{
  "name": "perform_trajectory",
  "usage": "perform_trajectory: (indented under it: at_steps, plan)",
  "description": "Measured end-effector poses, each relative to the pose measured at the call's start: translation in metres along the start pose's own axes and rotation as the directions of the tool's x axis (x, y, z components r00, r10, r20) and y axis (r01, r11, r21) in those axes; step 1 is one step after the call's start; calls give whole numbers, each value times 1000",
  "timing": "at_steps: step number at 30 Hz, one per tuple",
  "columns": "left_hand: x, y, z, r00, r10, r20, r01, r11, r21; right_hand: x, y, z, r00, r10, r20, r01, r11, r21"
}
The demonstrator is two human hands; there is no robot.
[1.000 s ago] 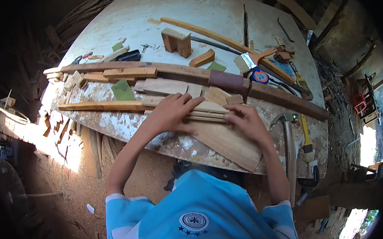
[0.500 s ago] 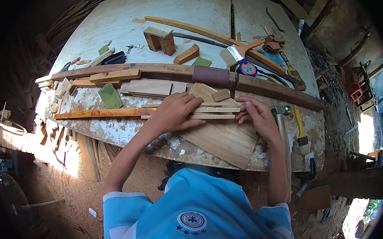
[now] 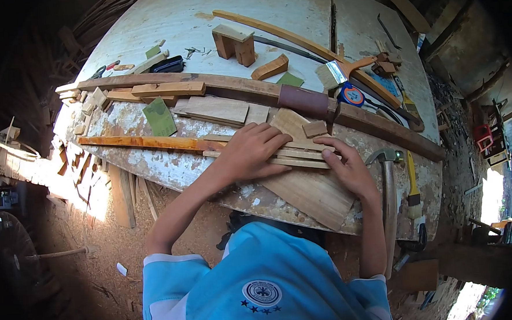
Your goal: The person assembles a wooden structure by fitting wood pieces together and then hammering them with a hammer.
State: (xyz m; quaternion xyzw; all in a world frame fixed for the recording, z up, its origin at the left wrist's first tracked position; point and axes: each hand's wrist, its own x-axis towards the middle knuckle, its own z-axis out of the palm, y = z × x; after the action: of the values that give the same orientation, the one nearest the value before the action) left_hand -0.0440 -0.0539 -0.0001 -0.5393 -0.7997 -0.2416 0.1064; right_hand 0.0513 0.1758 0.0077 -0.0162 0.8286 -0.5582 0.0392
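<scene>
My left hand (image 3: 253, 153) lies over a bundle of thin wooden strips (image 3: 302, 156), its fingers curled down around them. At the right-hand ends of the strips, my right hand (image 3: 350, 165) is closed in, with the index finger over the top and the thumb near the tips. Beneath the strips is a flat wooden board (image 3: 313, 194), slanting toward the table's front edge. A small wooden block (image 3: 314, 128) sits just beyond my right fingertips. Left of the bundle, a long orange-brown wooden piece (image 3: 139, 142) meets the strips' far ends.
A long dark beam (image 3: 235, 92) crosses the worktable (image 3: 173, 25), wrapped partly by brown sandpaper (image 3: 303, 101). Behind it are a wide paintbrush (image 3: 335, 73) and tape measure (image 3: 352, 95). A hammer (image 3: 387, 170) and yellow brush (image 3: 412, 181) lie right of my right hand.
The view has shifted, so the table appears farther right. My right index finger has moved over the strips' ends, which look closer together. My left hand keeps its hold.
</scene>
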Motion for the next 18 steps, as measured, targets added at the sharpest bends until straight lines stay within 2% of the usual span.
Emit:
perform_trajectory:
  at_steps: [4,7,9,11,16,18]
  plan:
    - [-1,0,1,999,9,-36,-10,1000,-28,2,6,0,1000,20,13,-21,999,34]
    - [0,6,-8,997,-62,50,67,993,-97,5,3,3,998,40,49,-41,999,34]
    - [2,0,-16,974,-113,194,151,970,-190,8,7,5,992,104,67,-108,993,51]
    - [4,-5,-18,948,-132,291,214,938,-272,8,13,4,995,49,84,-56,995,82]
    - [12,-14,-24,900,-46,434,255,863,-437,0,0,4,984,15,176,-47,983,179]
    - [12,-13,-19,913,30,407,158,894,-420,-3,2,5,979,-48,200,4,977,212]
